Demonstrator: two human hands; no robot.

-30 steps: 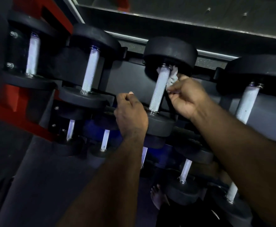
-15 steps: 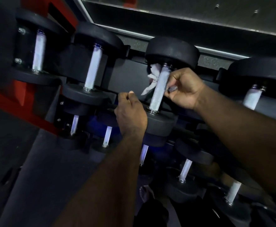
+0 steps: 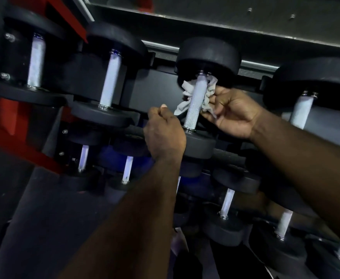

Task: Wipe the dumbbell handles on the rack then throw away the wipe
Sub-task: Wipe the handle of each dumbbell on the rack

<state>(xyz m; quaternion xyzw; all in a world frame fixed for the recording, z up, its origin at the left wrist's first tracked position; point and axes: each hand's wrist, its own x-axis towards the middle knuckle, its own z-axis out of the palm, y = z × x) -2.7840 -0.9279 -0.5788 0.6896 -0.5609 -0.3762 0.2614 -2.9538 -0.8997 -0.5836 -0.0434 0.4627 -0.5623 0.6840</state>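
On the dark metal rack (image 3: pixel 161 87), black round-ended dumbbells with knurled silver handles (image 3: pixel 110 81) stand left. The left hand (image 3: pixel 164 133) is curled shut, empty. Right of it, a crumpled white wipe (image 3: pixel 185 95) wraps the middle handle (image 3: pixel 195 105), clamped by the right hand's (image 3: pixel 233 111) fingers (image 3: pixel 211 115).

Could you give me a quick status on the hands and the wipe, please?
Right hand holds wipe looped behind third top-row handle. Left hand fisted beside it, empty as far as seen. Nothing blocking.
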